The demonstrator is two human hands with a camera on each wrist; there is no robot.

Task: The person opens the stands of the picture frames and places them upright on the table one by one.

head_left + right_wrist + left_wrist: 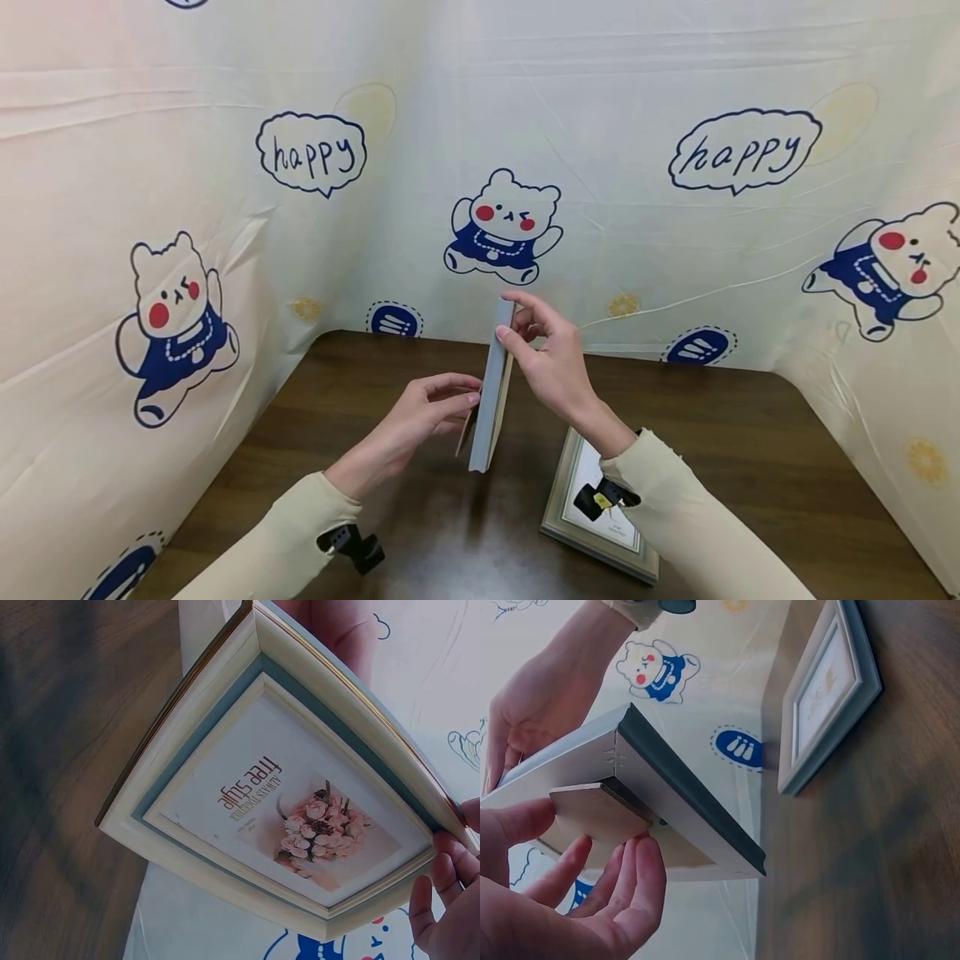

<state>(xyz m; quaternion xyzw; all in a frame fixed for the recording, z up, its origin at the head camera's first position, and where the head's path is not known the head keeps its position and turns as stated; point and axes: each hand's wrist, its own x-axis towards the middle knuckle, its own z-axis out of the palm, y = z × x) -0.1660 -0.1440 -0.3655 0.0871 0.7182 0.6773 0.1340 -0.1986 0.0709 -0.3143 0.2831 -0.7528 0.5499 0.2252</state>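
Note:
A picture frame [489, 400] is held up on edge above the brown table. My right hand [553, 358] grips its upper edge between thumb and fingers. On the back side, my left hand [420, 412] pinches the frame's small stand flap [600, 814], which stands out from the backing at an angle. The right wrist view shows the front: a cream border with a blue-grey band and gold edging, around a print [322, 840] of pink flowers with "free style" lettering.
A second picture frame [559, 500] lies face up on the table [720, 467], partly covered by my right forearm. A pale cloth [600, 50] printed with bears and "happy" bubbles encloses the table at the back and sides. Each wrist carries a small black camera.

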